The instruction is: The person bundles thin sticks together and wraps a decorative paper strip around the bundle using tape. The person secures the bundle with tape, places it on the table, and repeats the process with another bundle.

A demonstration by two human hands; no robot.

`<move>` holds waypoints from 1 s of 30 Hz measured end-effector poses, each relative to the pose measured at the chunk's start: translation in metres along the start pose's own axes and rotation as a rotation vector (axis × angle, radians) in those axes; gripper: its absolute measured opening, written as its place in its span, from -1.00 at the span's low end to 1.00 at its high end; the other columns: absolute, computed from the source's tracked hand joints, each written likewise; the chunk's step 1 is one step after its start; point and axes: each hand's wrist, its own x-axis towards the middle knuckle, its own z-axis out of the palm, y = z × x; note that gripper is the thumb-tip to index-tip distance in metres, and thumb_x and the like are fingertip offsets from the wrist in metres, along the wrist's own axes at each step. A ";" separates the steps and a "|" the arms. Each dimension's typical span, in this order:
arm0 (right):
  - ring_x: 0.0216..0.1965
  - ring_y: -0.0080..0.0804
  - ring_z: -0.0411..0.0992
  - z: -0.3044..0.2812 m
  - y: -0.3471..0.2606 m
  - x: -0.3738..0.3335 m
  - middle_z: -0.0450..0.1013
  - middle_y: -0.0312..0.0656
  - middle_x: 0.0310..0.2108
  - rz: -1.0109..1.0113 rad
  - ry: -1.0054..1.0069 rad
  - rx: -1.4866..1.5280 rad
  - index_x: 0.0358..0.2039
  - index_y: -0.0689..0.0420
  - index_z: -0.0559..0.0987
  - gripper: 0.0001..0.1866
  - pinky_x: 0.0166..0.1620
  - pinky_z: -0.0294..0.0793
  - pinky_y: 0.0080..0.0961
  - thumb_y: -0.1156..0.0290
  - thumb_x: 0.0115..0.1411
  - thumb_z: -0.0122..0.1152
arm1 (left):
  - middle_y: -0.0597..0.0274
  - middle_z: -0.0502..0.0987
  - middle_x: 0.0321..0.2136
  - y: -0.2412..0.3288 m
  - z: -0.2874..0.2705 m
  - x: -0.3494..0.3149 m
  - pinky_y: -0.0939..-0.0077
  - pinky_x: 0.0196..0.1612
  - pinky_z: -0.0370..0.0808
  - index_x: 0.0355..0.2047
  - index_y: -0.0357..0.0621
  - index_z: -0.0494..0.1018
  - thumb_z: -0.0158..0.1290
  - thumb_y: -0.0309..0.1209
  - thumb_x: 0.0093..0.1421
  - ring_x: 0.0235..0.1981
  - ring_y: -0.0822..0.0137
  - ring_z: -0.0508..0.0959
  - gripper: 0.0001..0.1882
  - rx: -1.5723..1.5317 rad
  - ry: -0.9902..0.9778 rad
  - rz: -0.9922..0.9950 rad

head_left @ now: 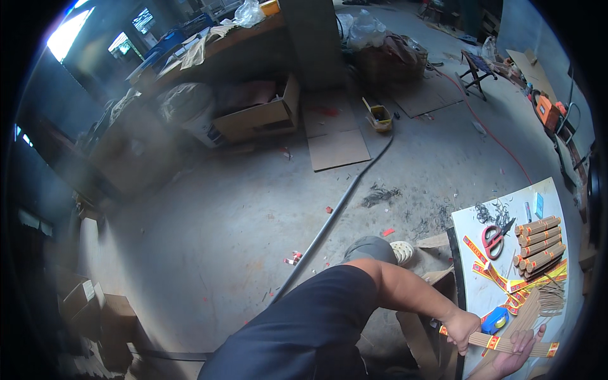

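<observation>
Left hand (464, 328) and right hand (517, 349) are grasping a bundle of sticks (504, 345) running between their fingers; they are seemingly securing its label (493, 342), the next move probably calling for steady pressure.

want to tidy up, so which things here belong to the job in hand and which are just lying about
Likely the job:
banded stick bundle, left hand gripping, right hand touching
stacked stick bundles
loose sticks
red-and-yellow paper strips
red-handled scissors

Seemingly lying about:
flattened cardboard
yellow container
open cardboard box
folding stool
</observation>
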 end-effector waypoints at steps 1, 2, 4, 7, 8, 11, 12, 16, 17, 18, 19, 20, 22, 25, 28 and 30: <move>-0.52 -0.44 0.24 0.005 -0.009 -0.006 0.25 -0.34 -0.56 0.174 -0.065 0.063 -0.54 -0.06 0.35 -0.63 -0.28 0.29 -0.27 0.29 0.48 -0.14 | 0.24 0.48 -0.69 -0.003 0.003 0.001 0.40 -0.65 0.51 -0.51 -0.25 0.47 0.44 -0.46 0.07 -0.71 0.33 0.54 -0.70 -0.070 -0.072 -0.035; -0.53 -0.54 0.22 -0.008 -0.007 -0.004 0.22 -0.37 -0.55 0.151 -0.084 0.107 -0.25 0.06 0.32 -0.86 -0.31 0.29 -0.41 0.33 0.50 -0.07 | 0.26 0.45 -0.71 -0.006 0.005 0.000 0.40 -0.65 0.50 -0.53 -0.23 0.46 0.44 -0.47 0.09 -0.72 0.34 0.52 -0.70 -0.140 -0.151 -0.070; -0.57 -0.69 0.17 -0.035 0.001 -0.006 0.17 -0.43 -0.54 0.097 -0.075 0.163 0.20 0.22 0.27 -0.67 -0.38 0.29 -0.63 0.37 0.55 0.02 | 0.27 0.43 -0.70 -0.009 0.005 0.002 0.40 -0.64 0.50 -0.53 -0.21 0.46 0.43 -0.48 0.12 -0.70 0.36 0.51 -0.70 -0.230 -0.182 -0.137; -0.58 -0.75 0.15 -0.027 0.008 0.002 0.16 -0.46 -0.51 0.071 0.007 0.110 0.37 0.24 0.26 -0.55 -0.39 0.28 -0.71 0.34 0.60 -0.03 | 0.27 0.46 -0.68 -0.006 0.004 0.008 0.42 -0.64 0.46 -0.50 -0.22 0.50 0.42 -0.46 0.15 -0.67 0.39 0.52 -0.73 -0.208 -0.134 -0.172; -0.48 -0.73 0.18 -0.004 0.013 0.000 0.16 -0.46 -0.47 0.034 0.103 0.043 0.39 0.22 0.25 -0.52 -0.30 0.31 -0.63 0.34 0.57 0.01 | 0.28 0.49 -0.66 0.002 0.005 0.005 0.44 -0.62 0.44 -0.45 -0.26 0.52 0.39 -0.39 0.19 -0.68 0.42 0.51 -0.73 -0.107 -0.034 -0.159; -0.36 -0.57 0.26 0.024 0.031 0.005 0.29 -0.36 -0.38 0.157 0.251 -0.029 0.32 0.17 0.36 -0.49 -0.17 0.40 -0.43 0.36 0.43 0.19 | 0.11 0.62 -0.52 0.004 0.005 0.000 0.33 -0.30 0.58 -0.22 -0.29 0.62 0.34 -0.32 0.24 -0.47 0.32 0.63 -0.73 0.269 0.270 -0.222; -0.34 -0.57 0.33 0.031 0.035 0.006 0.34 -0.33 -0.36 0.190 0.269 -0.031 0.28 0.17 0.39 -0.50 -0.21 0.47 -0.41 0.38 0.39 0.26 | 0.10 0.64 -0.51 0.000 0.008 0.000 0.33 -0.30 0.57 -0.21 -0.28 0.63 0.35 -0.32 0.24 -0.47 0.37 0.60 -0.73 0.248 0.339 -0.193; -0.58 -0.65 0.31 0.022 0.018 -0.001 0.31 -0.43 -0.54 0.228 0.206 -0.022 0.16 0.13 0.51 -0.62 -0.37 0.47 -0.55 0.38 0.37 0.31 | 0.30 0.56 -0.60 -0.016 0.017 0.012 0.44 -0.41 0.50 -0.43 -0.19 0.52 0.38 -0.33 0.28 -0.52 0.53 0.53 -0.72 0.226 0.163 -0.182; -0.58 -0.66 0.30 0.015 0.012 -0.006 0.31 -0.44 -0.54 0.217 0.213 -0.008 0.15 0.12 0.52 -0.63 -0.39 0.47 -0.55 0.38 0.38 0.30 | 0.41 0.46 -0.67 0.005 0.022 0.015 0.54 -0.52 0.40 -0.48 -0.15 0.45 0.39 -0.29 0.29 -0.62 0.59 0.44 -0.64 0.059 0.077 -0.326; -0.59 -0.67 0.29 0.008 0.005 -0.010 0.31 -0.44 -0.54 0.209 0.214 0.006 0.14 0.12 0.52 -0.65 -0.40 0.46 -0.55 0.38 0.38 0.29 | 0.42 0.45 -0.68 0.015 0.025 0.021 0.54 -0.54 0.39 -0.47 -0.15 0.45 0.39 -0.27 0.29 -0.64 0.59 0.43 -0.64 0.039 0.040 -0.364; -0.59 -0.67 0.30 0.007 0.003 -0.013 0.31 -0.45 -0.54 0.200 0.235 0.007 0.12 0.13 0.52 -0.67 -0.39 0.48 -0.54 0.37 0.39 0.28 | 0.42 0.43 -0.70 0.022 0.025 0.022 0.55 -0.55 0.38 -0.47 -0.14 0.46 0.40 -0.26 0.29 -0.66 0.58 0.42 -0.63 0.021 0.015 -0.407; -0.59 -0.67 0.29 0.007 0.001 -0.013 0.30 -0.45 -0.55 0.182 0.281 -0.008 0.11 0.13 0.52 -0.67 -0.40 0.49 -0.53 0.37 0.39 0.28 | 0.43 0.42 -0.71 0.025 0.025 0.025 0.55 -0.57 0.37 -0.46 -0.14 0.46 0.41 -0.25 0.28 -0.69 0.58 0.41 -0.63 0.004 -0.008 -0.449; -0.61 -0.67 0.27 0.005 -0.002 -0.011 0.28 -0.45 -0.56 0.139 0.374 -0.035 0.10 0.14 0.52 -0.68 -0.40 0.50 -0.51 0.37 0.39 0.28 | 0.33 0.49 -0.60 0.020 0.023 0.031 0.48 -0.50 0.45 -0.20 -0.21 0.48 0.33 -0.20 0.35 -0.62 0.47 0.49 -0.65 0.132 -0.012 -0.316; -0.21 -0.44 0.53 -0.007 -0.017 -0.009 0.51 -0.26 -0.27 0.080 0.308 -0.073 0.38 0.10 0.32 -0.38 -0.04 0.58 -0.31 0.12 0.44 0.27 | 0.17 0.51 -0.43 0.028 0.024 0.034 0.33 -0.25 0.49 0.08 -0.26 0.36 0.18 -0.18 0.46 -0.38 0.35 0.52 -0.57 0.267 -0.015 -0.094; 0.41 0.00 0.31 -0.013 -0.026 -0.004 0.30 0.13 0.39 0.036 0.312 -0.275 0.57 0.08 0.10 -0.16 0.33 0.38 0.05 -0.06 0.49 0.16 | 0.22 0.49 -0.46 0.010 0.020 0.040 0.40 -0.32 0.46 0.06 -0.26 0.39 0.12 -0.21 0.51 -0.45 0.42 0.46 -0.63 0.354 0.198 0.138; 0.41 0.02 0.32 -0.014 -0.029 -0.003 0.34 0.13 0.38 0.014 0.572 -0.461 0.56 0.11 0.11 -0.19 0.34 0.38 0.05 -0.04 0.51 0.13 | 0.34 0.42 -0.50 0.041 0.014 0.059 0.49 -0.41 0.37 0.01 -0.29 0.40 0.10 -0.21 0.53 -0.48 0.55 0.36 -0.66 0.185 0.343 -0.064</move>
